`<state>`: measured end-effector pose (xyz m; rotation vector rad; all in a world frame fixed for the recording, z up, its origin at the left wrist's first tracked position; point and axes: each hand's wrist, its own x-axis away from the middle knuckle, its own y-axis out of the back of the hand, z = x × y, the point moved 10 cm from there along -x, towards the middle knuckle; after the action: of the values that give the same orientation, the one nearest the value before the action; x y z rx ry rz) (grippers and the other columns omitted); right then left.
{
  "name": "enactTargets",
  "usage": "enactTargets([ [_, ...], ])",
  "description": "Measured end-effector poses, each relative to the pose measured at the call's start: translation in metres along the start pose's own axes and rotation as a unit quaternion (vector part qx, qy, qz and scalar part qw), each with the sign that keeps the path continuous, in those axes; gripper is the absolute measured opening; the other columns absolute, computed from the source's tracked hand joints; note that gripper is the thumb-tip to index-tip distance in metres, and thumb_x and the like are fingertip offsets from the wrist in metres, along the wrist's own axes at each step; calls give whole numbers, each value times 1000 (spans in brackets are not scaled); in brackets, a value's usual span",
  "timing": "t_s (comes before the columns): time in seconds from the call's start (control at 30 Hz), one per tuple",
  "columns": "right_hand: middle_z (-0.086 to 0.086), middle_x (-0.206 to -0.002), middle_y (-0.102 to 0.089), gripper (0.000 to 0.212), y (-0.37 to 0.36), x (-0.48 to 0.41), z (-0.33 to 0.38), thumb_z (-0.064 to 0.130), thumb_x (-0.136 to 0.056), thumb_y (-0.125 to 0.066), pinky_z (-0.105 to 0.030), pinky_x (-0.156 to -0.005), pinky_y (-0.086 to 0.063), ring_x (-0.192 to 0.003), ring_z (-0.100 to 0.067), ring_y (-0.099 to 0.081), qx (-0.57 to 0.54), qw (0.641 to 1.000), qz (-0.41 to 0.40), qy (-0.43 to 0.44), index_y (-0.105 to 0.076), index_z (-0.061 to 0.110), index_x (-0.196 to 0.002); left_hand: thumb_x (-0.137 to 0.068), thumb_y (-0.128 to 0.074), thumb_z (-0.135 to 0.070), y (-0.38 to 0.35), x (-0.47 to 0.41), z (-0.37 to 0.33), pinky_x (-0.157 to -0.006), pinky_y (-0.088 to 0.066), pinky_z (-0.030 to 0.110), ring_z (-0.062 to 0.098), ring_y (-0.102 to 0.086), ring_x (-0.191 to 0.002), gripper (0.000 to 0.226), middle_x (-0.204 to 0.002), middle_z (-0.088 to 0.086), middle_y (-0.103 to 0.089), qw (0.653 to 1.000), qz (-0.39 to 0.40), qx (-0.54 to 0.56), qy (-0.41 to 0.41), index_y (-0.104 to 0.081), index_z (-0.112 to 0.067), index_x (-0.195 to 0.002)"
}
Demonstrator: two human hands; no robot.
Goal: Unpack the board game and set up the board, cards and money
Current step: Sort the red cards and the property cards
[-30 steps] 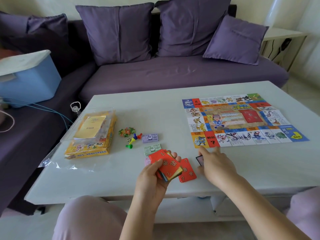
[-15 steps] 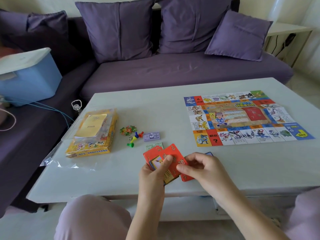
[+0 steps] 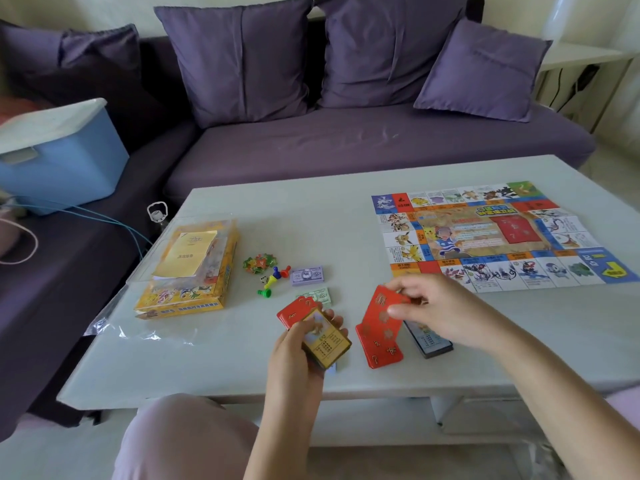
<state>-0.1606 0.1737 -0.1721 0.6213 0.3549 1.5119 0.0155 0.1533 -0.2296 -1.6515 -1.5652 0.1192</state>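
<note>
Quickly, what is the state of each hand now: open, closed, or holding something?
Left hand: closed around a stack of cards.
Right hand: pinching one red card over the red pile on the table.

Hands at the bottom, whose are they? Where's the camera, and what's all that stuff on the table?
They belong to a person wearing a camera on their head, so you see what they see, looking down. No robot here. On the white table lie a colourful paper game board, a yellow cardboard game box, a purple money bundle, a green money bundle and small plastic pawns. The left hand grips a stack of cards, a yellow-faced one on top. The right hand pinches one red card over a pile of red cards on the table.
</note>
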Motion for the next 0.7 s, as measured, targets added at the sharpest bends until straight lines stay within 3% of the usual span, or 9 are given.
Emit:
enactTargets([
  [0.1, 20, -113, -65, 29, -22, -12, 1, 25, -89, -67, -24, -93, -47, -102, 5, -58, 119, 990, 79, 12, -66, 30, -117, -92, -38, 0, -2, 0, -1, -60, -60, 33, 29, -67, -77, 23, -83, 16, -68, 999, 4, 31, 11, -59, 1, -99],
  [0.2, 18, -111, -67, 28, -35, -21, -3, 23, -91, -63, -22, -83, -49, -91, 4, -60, 175, 978, 114, 17, -66, 32, -118, -90, -34, 2, -3, 2, -3, -65, -59, 34, 29, -67, -78, 26, -84, 16, -68, 999, 15, 36, 13, -59, 1, -99],
  [0.4, 16, -130, -39, 59, -20, -23, 4, 38, -84, -70, -26, -90, -40, -107, -3, -46, 221, 973, 61, 20, -42, 38, -136, -92, -34, -1, -1, -1, -1, -76, -55, 40, 31, -62, -86, 27, -85, 16, -66, 998, 21, 49, 19, -60, 0, -96],
  [0.53, 15, -135, -32, 78, -50, -9, 3, 23, -76, -76, -30, -98, -43, -122, -7, -38, 285, 946, 145, 58, -34, 39, -139, -89, -32, -2, -9, -1, -2, -76, -57, 39, 35, -59, -94, 28, -97, 19, -60, 994, 63, 80, 29, -56, 1, -103],
  [0.7, 9, -138, -30, 80, -67, -3, -3, 13, -75, -69, -29, -98, -41, -130, -10, -28, 356, 913, 180, 80, -30, 35, -141, -91, -30, 2, -6, -4, 1, -77, -56, 39, 33, -62, -90, 31, -99, 19, -60, 995, 54, 78, 34, -54, 5, -110],
])
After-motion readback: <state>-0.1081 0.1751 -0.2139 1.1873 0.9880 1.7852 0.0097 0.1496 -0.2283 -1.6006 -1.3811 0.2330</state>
